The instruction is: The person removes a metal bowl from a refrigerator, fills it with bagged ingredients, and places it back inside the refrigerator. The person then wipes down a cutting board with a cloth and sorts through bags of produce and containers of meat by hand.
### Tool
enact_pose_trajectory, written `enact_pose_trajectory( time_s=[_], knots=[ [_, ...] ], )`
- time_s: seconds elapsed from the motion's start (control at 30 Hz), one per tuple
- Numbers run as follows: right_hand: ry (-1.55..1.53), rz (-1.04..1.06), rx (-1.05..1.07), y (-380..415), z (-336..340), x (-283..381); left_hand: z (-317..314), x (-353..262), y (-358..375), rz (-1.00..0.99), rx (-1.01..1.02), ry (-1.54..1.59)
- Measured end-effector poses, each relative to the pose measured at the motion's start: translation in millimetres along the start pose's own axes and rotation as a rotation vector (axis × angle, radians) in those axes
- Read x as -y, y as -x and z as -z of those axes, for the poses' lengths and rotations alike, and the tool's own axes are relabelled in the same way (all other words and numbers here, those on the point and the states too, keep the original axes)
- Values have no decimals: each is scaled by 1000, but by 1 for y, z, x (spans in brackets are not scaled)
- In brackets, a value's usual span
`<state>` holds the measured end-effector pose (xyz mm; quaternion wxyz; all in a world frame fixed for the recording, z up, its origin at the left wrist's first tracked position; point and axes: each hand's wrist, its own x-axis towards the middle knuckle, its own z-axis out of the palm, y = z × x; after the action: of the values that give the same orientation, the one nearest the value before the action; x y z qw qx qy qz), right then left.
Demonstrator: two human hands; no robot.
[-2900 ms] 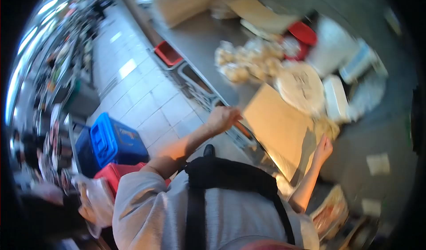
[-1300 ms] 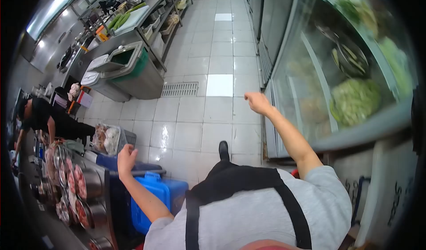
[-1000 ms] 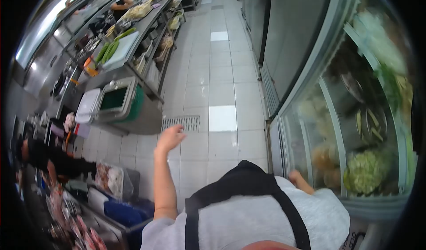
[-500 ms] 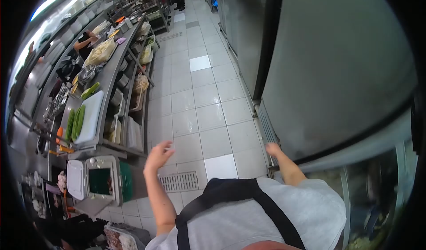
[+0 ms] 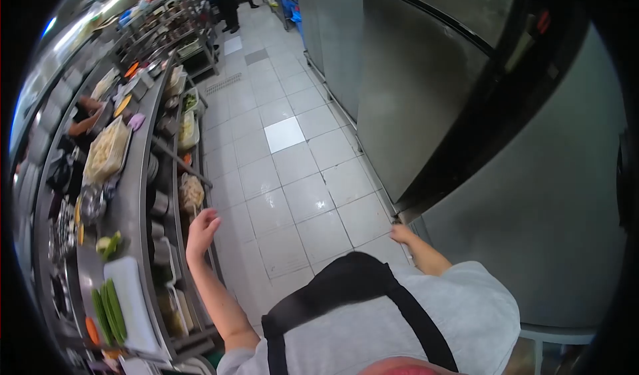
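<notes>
My left hand [image 5: 202, 234] is raised over the aisle beside the steel counter, its fingers slightly curled and apart with nothing between them. Low on the right, my right hand [image 5: 401, 234] hangs near the base of the steel cabinets [image 5: 419, 95]; its fingers are small in view and partly hidden. On the counter at the left lie a white cutting board [image 5: 133, 302] and long green vegetables [image 5: 110, 312], with an orange carrot [image 5: 92, 330] beside them.
White floor tiles [image 5: 293, 195] run between the counter [image 5: 133, 208] and the cabinets. A tray of pale food [image 5: 106, 150] stands on the counter, with a metal bowl [image 5: 92, 202] nearby. Across it is a person's arm [image 5: 83, 125]. Another person [image 5: 226, 5] stands at the far end.
The view has moved forward along the aisle. The counter items sit lower and further left, and the green bin has nearly left the view. My left hand appears further left.
</notes>
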<state>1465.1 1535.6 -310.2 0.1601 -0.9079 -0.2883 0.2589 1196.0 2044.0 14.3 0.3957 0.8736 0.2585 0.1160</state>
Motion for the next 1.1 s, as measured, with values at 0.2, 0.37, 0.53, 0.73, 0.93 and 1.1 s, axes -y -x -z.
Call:
enact_pose_trajectory(
  time_s=[0.2,0.37,0.53,0.73,0.93,1.1],
  knots=[
    [123,-667,371,100,29,-93,18,-114,-248,-353,475,-140],
    [-113,-559,164,-32,29,-160,59,-214,-413,-491,468,-221],
    [-385,-630,-13,-326,194,18,88,-244,-566,-598,30,-364],
    [-247,221,-420,-598,341,185,116,-251,-730,-885,-193,-367],
    [-380,79,-344,-681,360,226,102,-273,-931,-916,103,-58],
    [-168,-375,-156,-636,248,129,47,-342,-1075,-1137,52,-15]
  ],
)
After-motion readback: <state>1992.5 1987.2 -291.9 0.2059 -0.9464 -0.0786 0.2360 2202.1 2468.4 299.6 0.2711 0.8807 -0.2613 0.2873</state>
